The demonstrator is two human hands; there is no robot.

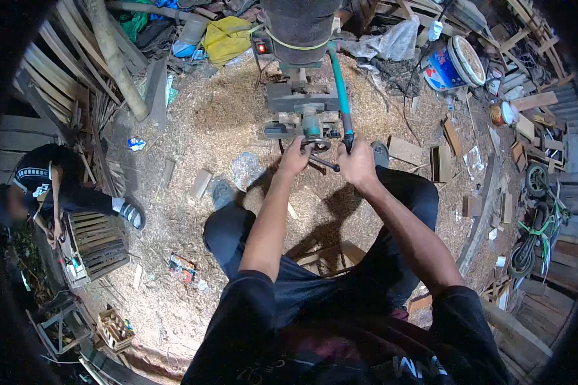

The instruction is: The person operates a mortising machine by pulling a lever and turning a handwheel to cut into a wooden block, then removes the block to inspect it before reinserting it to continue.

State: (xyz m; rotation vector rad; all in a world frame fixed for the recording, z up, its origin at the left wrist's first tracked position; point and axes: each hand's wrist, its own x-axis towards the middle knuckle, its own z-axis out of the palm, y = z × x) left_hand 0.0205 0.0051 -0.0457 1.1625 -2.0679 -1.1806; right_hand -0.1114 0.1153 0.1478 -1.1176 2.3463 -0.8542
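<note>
In front of me stands a machine with a dark cylindrical housing (302,29) over a metal bed with a clamp (302,97). My left hand (294,158) is closed on the left side of a round metal handwheel (318,145) at the machine's near side. A dark crank bar (327,163) sticks out just below the wheel. My right hand (358,163) wraps round the black grip of a long green lever (339,83), which slants up along the machine's right side. My fingers partly hide the lever's lower end and the wheel's rim.
Wood shavings (225,109) cover the ground, with wood blocks (404,151) to the right. A paint bucket (455,64) lies tilted at back right; a small bike (536,218) is far right. Another person (48,173) sits at left beside a slatted crate (103,237).
</note>
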